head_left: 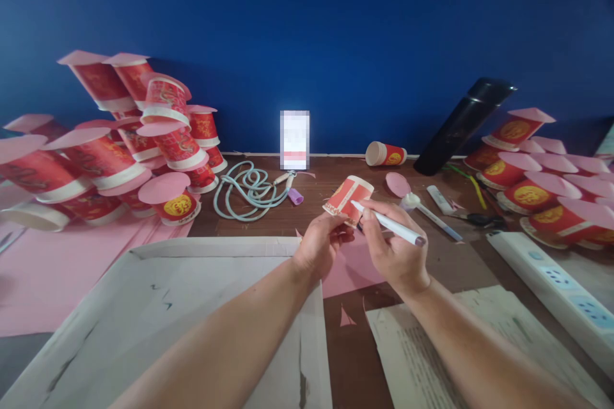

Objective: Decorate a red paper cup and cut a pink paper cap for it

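My left hand is closed around a red paper cup, held tilted above a sheet of pink paper on the brown table. My right hand grips a white pen, whose tip touches the cup's side. Both forearms reach in from the bottom of the view.
Piles of red cups with pink paper lids lie at the left and right. A light blue cord, a fallen cup, a black flask, a white power strip, a shallow white tray and printed paper surround my hands.
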A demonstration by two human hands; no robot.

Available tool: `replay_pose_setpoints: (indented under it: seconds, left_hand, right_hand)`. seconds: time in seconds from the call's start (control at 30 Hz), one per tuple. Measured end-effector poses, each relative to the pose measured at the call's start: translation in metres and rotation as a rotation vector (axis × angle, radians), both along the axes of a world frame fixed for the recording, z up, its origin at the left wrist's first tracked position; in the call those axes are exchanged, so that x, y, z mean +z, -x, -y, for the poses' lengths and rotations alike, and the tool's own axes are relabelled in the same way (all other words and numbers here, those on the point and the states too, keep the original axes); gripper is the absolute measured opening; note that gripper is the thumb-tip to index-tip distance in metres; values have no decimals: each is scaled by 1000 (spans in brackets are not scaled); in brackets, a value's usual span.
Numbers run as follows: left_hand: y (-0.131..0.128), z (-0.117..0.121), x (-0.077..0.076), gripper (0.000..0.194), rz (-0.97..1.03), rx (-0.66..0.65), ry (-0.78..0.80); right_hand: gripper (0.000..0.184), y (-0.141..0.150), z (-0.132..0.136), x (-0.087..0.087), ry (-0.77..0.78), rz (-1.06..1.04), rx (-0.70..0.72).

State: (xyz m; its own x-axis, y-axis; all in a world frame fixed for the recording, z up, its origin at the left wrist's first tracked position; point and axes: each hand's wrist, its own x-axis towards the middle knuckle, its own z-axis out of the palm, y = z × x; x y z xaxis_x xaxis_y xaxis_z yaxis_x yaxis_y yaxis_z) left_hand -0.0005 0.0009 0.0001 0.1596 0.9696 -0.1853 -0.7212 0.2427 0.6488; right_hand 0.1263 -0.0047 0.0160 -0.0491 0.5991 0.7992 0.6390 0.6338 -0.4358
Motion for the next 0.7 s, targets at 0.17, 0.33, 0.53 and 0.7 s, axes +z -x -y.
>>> replay_pose_setpoints:
  seconds: [0.17, 0.33, 0.53, 0.7]
  left_hand:
    - [0, 0, 1, 15, -4, -6, -2]
    - [0, 0, 0, 17, -10, 3, 6]
    - [0, 0, 1, 18, -7, 0, -1]
    - [0, 0, 0, 17, -2, 7, 3]
  right_hand:
    - [18, 0, 0, -1, 7, -3, -1]
    - [18, 0, 0, 0, 2, 8, -3]
    - [18, 0, 0, 0, 3, 9, -11]
    - [18, 0, 1, 0, 8, 2, -2]
